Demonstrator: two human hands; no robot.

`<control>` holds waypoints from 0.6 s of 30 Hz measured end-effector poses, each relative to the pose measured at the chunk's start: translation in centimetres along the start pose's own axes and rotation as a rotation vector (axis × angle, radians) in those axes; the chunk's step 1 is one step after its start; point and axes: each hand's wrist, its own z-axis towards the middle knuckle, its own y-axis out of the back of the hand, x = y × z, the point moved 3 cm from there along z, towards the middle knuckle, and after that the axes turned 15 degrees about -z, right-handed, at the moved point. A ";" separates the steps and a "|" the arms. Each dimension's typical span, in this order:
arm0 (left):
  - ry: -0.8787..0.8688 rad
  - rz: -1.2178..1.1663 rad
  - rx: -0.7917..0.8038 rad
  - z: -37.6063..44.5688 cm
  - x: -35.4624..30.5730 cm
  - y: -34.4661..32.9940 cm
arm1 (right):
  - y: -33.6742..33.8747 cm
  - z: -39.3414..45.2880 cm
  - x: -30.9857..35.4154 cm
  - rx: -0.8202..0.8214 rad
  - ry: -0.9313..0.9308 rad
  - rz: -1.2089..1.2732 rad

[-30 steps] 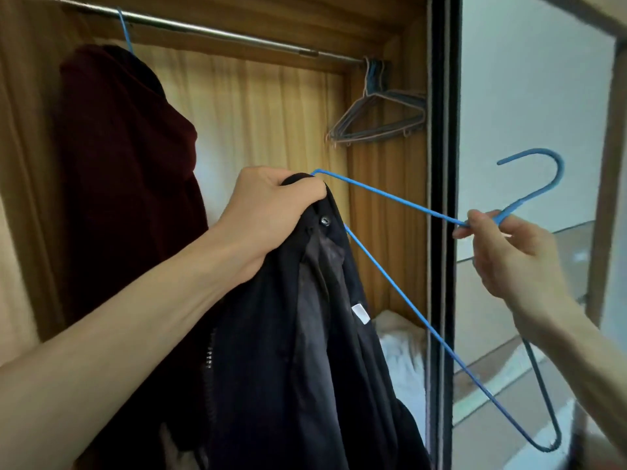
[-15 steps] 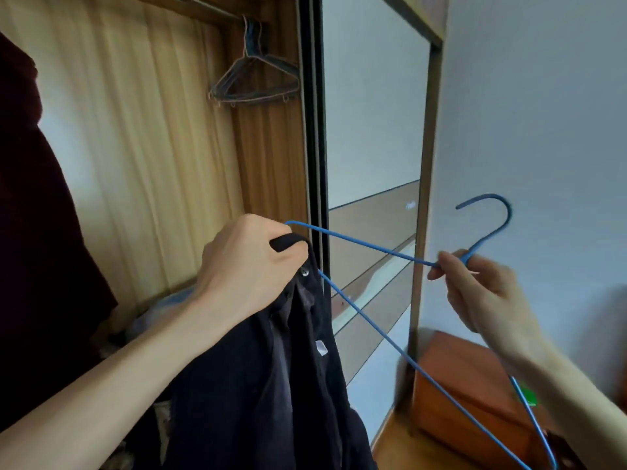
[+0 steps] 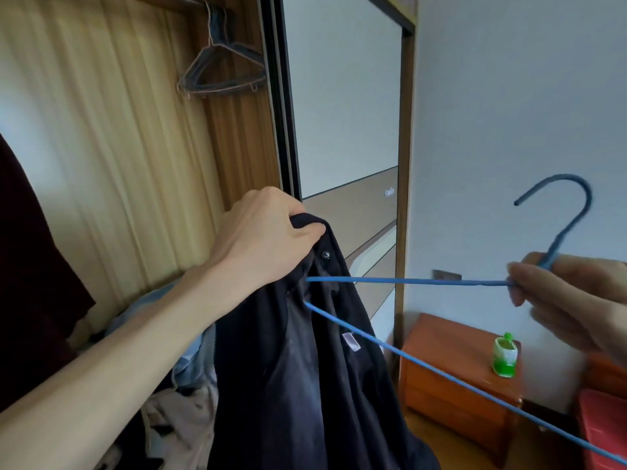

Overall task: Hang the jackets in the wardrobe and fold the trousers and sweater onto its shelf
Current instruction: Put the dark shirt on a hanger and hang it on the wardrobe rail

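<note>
Jacket (image 3: 305,368): soft, limp; left hand (image 3: 261,239) grips its collar.
Hanger (image 3: 441,283): light, springy; right hand (image 3: 563,296) pinches its neck, right of jacket.

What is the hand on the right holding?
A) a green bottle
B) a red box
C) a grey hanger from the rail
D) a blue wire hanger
D: the right hand pinches the blue wire hanger just below its hook, and one end of the hanger is tucked into the dark jacket that the left hand grips by the collar.
</note>
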 end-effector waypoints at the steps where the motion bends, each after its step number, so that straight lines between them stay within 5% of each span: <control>1: -0.029 0.020 0.008 0.0 -0.7 -0.4 | -0.9 0.1 1.2 0.008 0.011 -0.061; 5: -0.120 0.053 0.021 -0.4 -3.5 -1.8 | -2.9 -0.9 3.4 -0.245 0.101 -0.405; 18: -0.110 0.034 0.083 -3.0 -4.9 -7.3 | -8.6 2.6 3.1 -0.431 0.113 -0.082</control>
